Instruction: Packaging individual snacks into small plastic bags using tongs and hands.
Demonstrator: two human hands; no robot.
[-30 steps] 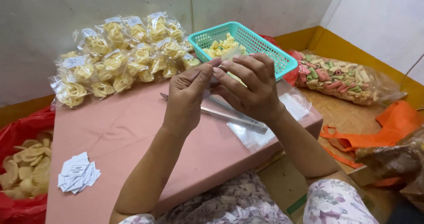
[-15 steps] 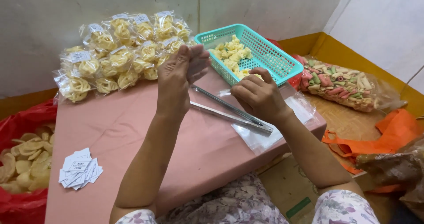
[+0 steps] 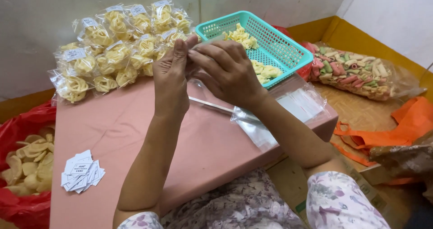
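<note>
A small clear plastic bag (image 3: pixel 198 48) is held up between both hands, raised above the pink table (image 3: pixel 135 134) and in front of the teal basket (image 3: pixel 270 41). Half a second ago the hands were apart, the left lifted and the right lower, near the metal strip (image 3: pixel 216 106); now they have been brought together, so the bag appears to be worked open at its mouth, though the thin film is hard to make out.

The left hand (image 3: pixel 170 80) is held upright, its fingers nearly straight and pressed against the bag's edge. The right hand (image 3: pixel 228 71) is closed around the bag from the other side, its fingertips pinched on the film. Whether anything is inside the bag cannot be told.

Yellow crackers lie in the basket just behind the hands. A pile of filled packets (image 3: pixel 112 44) is stacked against the wall to the left. A stack of empty clear bags (image 3: pixel 288 107) lies under the right forearm, and small white paper labels (image 3: pixel 81 170) lie near the table's front edge.
</note>
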